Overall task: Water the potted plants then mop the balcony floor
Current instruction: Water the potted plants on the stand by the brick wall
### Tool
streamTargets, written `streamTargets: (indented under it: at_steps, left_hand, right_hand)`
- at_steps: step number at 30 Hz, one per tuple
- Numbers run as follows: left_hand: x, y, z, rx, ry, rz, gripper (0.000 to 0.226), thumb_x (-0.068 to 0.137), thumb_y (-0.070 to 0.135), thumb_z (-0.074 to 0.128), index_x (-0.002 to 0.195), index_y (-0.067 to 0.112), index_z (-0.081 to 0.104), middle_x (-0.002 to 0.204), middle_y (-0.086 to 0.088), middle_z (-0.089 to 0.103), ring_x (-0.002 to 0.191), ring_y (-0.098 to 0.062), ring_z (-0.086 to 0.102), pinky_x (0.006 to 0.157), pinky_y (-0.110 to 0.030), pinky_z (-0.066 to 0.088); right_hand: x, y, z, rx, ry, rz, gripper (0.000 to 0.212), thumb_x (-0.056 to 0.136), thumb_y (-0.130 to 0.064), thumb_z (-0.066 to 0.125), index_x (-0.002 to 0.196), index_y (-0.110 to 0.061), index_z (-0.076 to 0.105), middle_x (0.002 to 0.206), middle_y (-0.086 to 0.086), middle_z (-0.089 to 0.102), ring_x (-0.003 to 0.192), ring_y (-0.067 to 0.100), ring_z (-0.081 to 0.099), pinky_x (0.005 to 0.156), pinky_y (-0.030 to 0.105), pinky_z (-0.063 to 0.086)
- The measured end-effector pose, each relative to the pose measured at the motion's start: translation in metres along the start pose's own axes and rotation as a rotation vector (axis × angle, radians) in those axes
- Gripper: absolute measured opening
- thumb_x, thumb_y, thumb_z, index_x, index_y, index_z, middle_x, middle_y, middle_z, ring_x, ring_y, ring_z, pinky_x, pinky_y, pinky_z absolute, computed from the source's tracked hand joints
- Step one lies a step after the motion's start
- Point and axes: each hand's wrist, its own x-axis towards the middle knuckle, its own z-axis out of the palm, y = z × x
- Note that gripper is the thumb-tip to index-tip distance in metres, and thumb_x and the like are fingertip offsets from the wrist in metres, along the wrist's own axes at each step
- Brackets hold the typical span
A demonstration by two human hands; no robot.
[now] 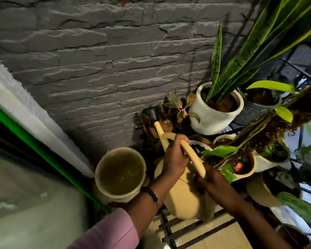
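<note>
Both hands hold one cream watering can [185, 196] by its long arched handle [190, 155]. The left hand [174, 157] curls round the upper part of the handle, nearer the spout; a bead bracelet [150, 194] sits on that wrist, above a pink sleeve [111, 230]. The right hand [214, 182] grips the lower end of the handle, close to the can's body, its fingers wrapped round it. The can hangs between and below the two hands, tilted forward, so the spout runs up and away from the left hand. Its dark rose [151, 113] is over a small brown pot [166, 125] with a red-leaved plant [180, 106], close to the grey stone wall [97, 60].

One bucket [119, 174] of murky water stands just left of the can, under the left forearm.

To the right the pots crowd together. One white pot [210, 119] holds a snake plant [241, 56]. Behind it is one dark pot [250, 112]. Nearer the hands, at least four pale pots can be counted, partly hidden by leaves and a mossy pole [276, 119]; the exact number cannot be told. Tiles and a dark metal frame [169, 229] show beneath the can.
</note>
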Motion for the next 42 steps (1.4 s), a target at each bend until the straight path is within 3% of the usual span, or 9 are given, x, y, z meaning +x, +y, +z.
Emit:
streamTargets:
  at_steps: [5, 9, 18, 23, 26, 29, 32, 38, 42]
  left_hand:
    - [-0.025, -0.002, 0.014, 0.099, 0.053, 0.012, 0.049, 0.084, -0.002, 0.065, 0.114, 0.033, 0.049, 0.104, 0.004, 0.064, 0.082, -0.012, 0.062, 0.055, -0.014, 0.041]
    - [-0.053, 0.004, 0.028, 0.027, 0.098, -0.032, 0.044, 0.084, -0.006, 0.059, 0.112, 0.029, 0.053, 0.101, -0.007, 0.068, 0.085, -0.024, 0.067, 0.068, -0.039, 0.053]
    - [-0.124, 0.03, 0.061, -0.209, 0.214, -0.225, 0.04, 0.089, -0.006, 0.047, 0.118, 0.017, 0.06, 0.096, 0.005, 0.06, 0.091, -0.022, 0.06, 0.091, -0.048, 0.055]
    - [-0.155, 0.034, 0.07, -0.314, 0.206, -0.303, 0.031, 0.093, 0.001, 0.047, 0.119, 0.014, 0.06, 0.106, -0.002, 0.06, 0.093, -0.02, 0.06, 0.089, -0.045, 0.057]
    - [-0.167, 0.035, 0.079, -0.323, 0.215, -0.306, 0.022, 0.093, 0.005, 0.052, 0.113, 0.013, 0.058, 0.104, -0.008, 0.06, 0.09, -0.022, 0.06, 0.085, -0.046, 0.057]
    - [-0.183, 0.033, 0.091, -0.308, 0.265, -0.311, 0.027, 0.091, 0.008, 0.061, 0.108, 0.018, 0.043, 0.092, -0.01, 0.058, 0.088, -0.035, 0.064, 0.084, -0.059, 0.057]
    - [-0.201, 0.027, 0.102, -0.384, 0.307, -0.408, 0.039, 0.093, 0.008, 0.064, 0.108, 0.015, 0.029, 0.111, -0.024, 0.061, 0.102, -0.044, 0.068, 0.081, -0.06, 0.058]
    - [-0.253, 0.009, 0.12, -0.508, 0.149, -0.568, 0.032, 0.102, 0.019, 0.055, 0.126, -0.002, 0.049, 0.124, -0.028, 0.065, 0.113, -0.038, 0.067, 0.075, -0.042, 0.06]
    - [-0.307, -0.004, 0.142, -0.511, 0.022, -0.635, 0.018, 0.101, 0.022, 0.055, 0.115, 0.01, 0.06, 0.12, -0.022, 0.07, 0.112, -0.034, 0.068, 0.074, -0.039, 0.06]
  right_hand:
    - [-0.01, 0.019, -0.004, 0.174, -0.133, -0.02, 0.014, 0.09, -0.011, 0.061, 0.101, -0.004, 0.053, 0.061, 0.002, 0.055, 0.052, 0.02, 0.051, 0.06, 0.042, 0.048]
    - [-0.022, 0.043, -0.01, 0.145, -0.126, -0.05, 0.015, 0.09, -0.021, 0.062, 0.092, -0.008, 0.055, 0.057, 0.006, 0.052, 0.05, 0.024, 0.048, 0.055, 0.041, 0.044]
    - [-0.068, 0.095, -0.028, -0.004, -0.038, -0.18, 0.006, 0.088, -0.032, 0.065, 0.091, -0.027, 0.064, 0.058, 0.007, 0.058, 0.043, 0.009, 0.051, 0.038, 0.018, 0.038]
    - [-0.087, 0.118, -0.035, -0.069, -0.107, -0.178, 0.016, 0.088, -0.033, 0.064, 0.104, -0.03, 0.064, 0.073, 0.009, 0.068, 0.065, 0.021, 0.065, 0.056, 0.033, 0.05]
    - [-0.099, 0.13, -0.034, -0.088, -0.12, -0.14, 0.016, 0.087, -0.03, 0.066, 0.103, -0.028, 0.063, 0.069, 0.003, 0.067, 0.057, 0.007, 0.063, 0.051, 0.022, 0.048]
    - [-0.115, 0.142, -0.031, -0.141, -0.14, -0.109, 0.016, 0.087, -0.034, 0.065, 0.099, -0.025, 0.064, 0.071, 0.005, 0.07, 0.06, 0.009, 0.065, 0.059, 0.029, 0.051]
    - [-0.139, 0.152, -0.026, -0.155, -0.128, -0.069, 0.019, 0.087, -0.035, 0.064, 0.101, -0.023, 0.063, 0.074, 0.005, 0.071, 0.067, 0.018, 0.068, 0.067, 0.036, 0.054]
    - [-0.212, 0.18, -0.01, -0.185, -0.098, -0.013, 0.028, 0.09, -0.032, 0.061, 0.113, -0.017, 0.061, 0.099, 0.009, 0.069, 0.092, 0.026, 0.064, 0.084, 0.045, 0.052]
    - [-0.274, 0.204, -0.001, -0.219, -0.04, 0.052, 0.028, 0.092, -0.032, 0.059, 0.112, -0.013, 0.058, 0.102, 0.008, 0.066, 0.094, 0.024, 0.061, 0.082, 0.039, 0.051]
